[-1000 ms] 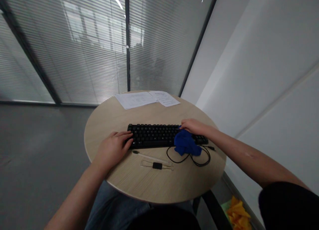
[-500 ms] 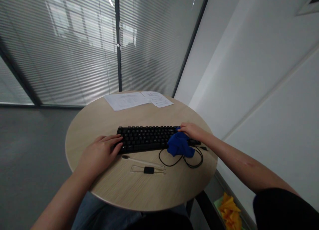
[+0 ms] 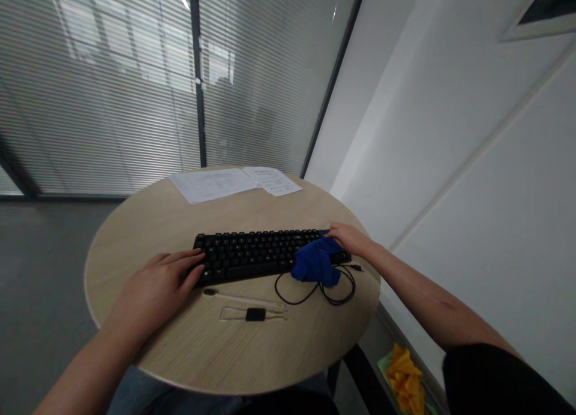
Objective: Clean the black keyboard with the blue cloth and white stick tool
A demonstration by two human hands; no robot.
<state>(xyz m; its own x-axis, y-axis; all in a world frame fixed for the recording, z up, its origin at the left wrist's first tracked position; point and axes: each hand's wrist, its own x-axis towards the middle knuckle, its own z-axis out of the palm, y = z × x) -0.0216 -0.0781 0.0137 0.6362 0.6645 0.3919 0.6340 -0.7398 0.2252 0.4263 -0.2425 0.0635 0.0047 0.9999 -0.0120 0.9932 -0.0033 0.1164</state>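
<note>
Free tabletop [image 3: 270, 214] separates keyboard [image 3: 243, 256] from papers [image 3: 216, 184]; cable loops [image 3: 333, 304] obstruct the right front

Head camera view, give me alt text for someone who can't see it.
A person's right hand holds a blue cloth over the right part of a black keyboard while the left hand touches its left end. A looped cable, slim brush and wire tool lie nearer on the round table; papers lie behind.

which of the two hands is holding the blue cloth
The right hand, at the right end of the keyboard; the blue cloth hangs from its fingers. The left hand shows no cloth, touching the keyboard's left end.
</note>
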